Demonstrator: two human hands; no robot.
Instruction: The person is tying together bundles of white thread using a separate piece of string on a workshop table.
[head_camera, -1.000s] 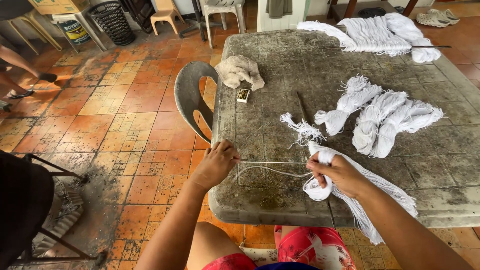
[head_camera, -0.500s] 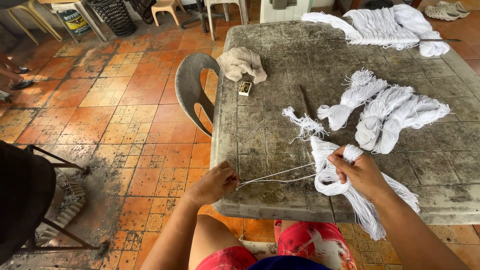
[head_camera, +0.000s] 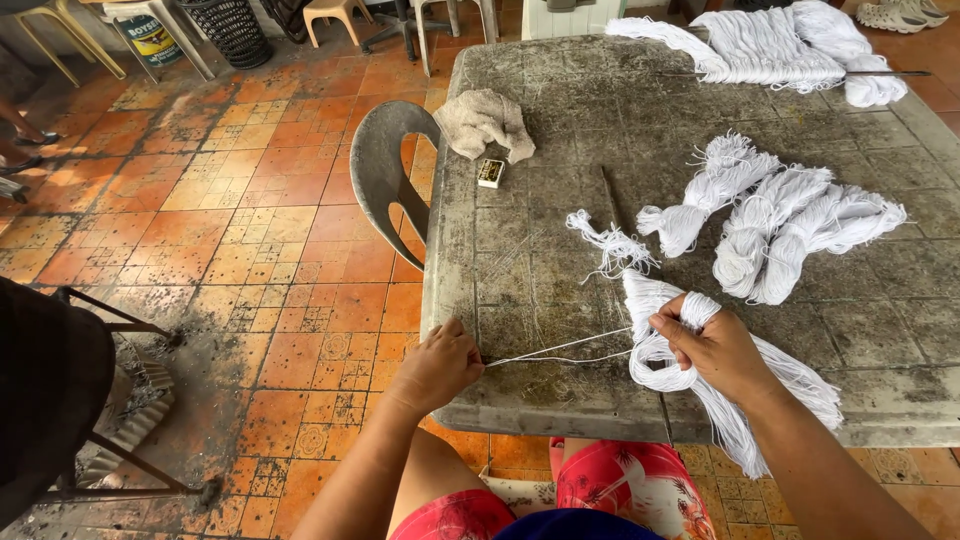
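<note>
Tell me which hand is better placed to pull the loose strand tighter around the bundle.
Probably the left hand: it pinches the free end of the strand near the table edge, with room to draw outward. The right hand is occupied, its grip closed on the white yarn bundle.

On the table (head_camera: 560, 120), a cloth (head_camera: 483, 122) lay at the far left with a small box (head_camera: 490, 173) just before it. Three string bundles (head_camera: 780, 225) lay right; a chair (head_camera: 385, 185) stood left of the table.

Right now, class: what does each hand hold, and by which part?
The left hand pinches the free ends of white strands. The right hand grips a bundle of white string at its looped upper end.
</note>
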